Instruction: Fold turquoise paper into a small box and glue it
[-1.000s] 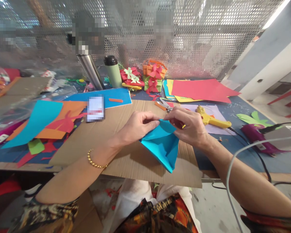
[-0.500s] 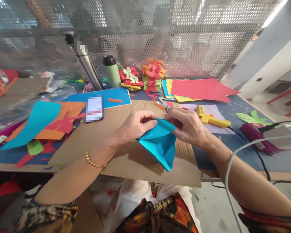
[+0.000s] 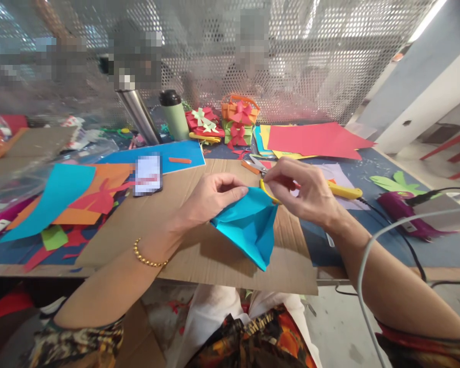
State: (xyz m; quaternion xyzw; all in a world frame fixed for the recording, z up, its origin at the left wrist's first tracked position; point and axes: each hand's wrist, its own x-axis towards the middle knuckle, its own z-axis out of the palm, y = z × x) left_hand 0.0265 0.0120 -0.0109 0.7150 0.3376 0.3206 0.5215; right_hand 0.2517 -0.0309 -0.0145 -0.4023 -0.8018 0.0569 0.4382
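Note:
My left hand (image 3: 218,197) pinches the top edge of a folded turquoise paper piece (image 3: 245,225), shaped like an open pocket with its point towards me. At the right upper corner of that paper, my right hand (image 3: 304,189) is closed, thumb and fingers together, on a small curved yellow strip (image 3: 269,192). The strip touches or overlaps the paper's corner; I cannot tell if it is fixed there. Scissors (image 3: 257,163) lie just behind, their handles partly covered by my right hand. A yellow glue gun (image 3: 345,190) lies beyond it, mostly hidden.
Beneath my hands lies a cardboard sheet (image 3: 184,255). Coloured paper (image 3: 57,199) and a phone (image 3: 147,174) are at left. A steel flask (image 3: 140,115), a green bottle (image 3: 174,115) and small paper baskets (image 3: 239,120) stand behind. Red sheets (image 3: 322,140) and cables (image 3: 371,255) are at right.
My right hand has lifted and moved slightly right, off the turquoise paper's corner, and the yellow strip now shows in its fingers. My left hand keeps its pinch.

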